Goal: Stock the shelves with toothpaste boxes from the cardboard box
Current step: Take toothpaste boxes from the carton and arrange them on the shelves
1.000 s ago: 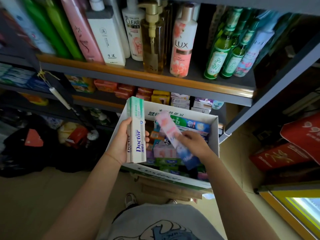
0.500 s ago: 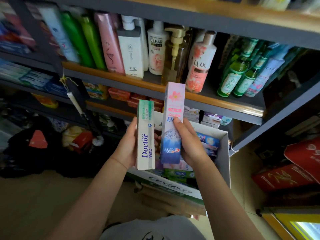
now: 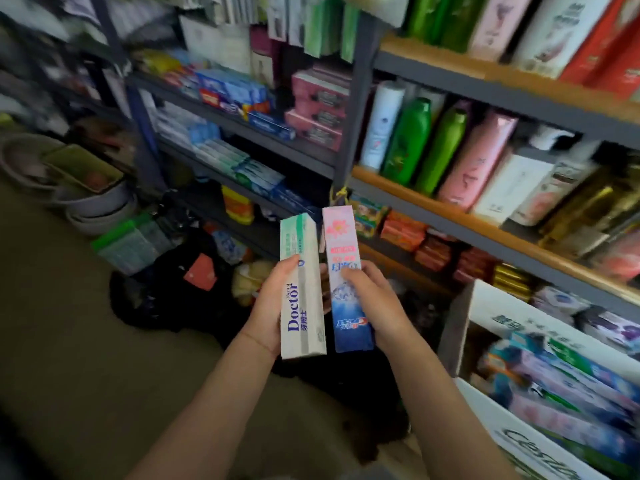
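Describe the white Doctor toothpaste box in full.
The Doctor toothpaste box is a long, slim carton, cardboard by its look, white with a pale green top band and blue "Doctor" lettering running lengthwise. It stands nearly upright, gripped low by the left hand. The pink-and-blue Crest box stands alongside it; whether they touch is unclear.
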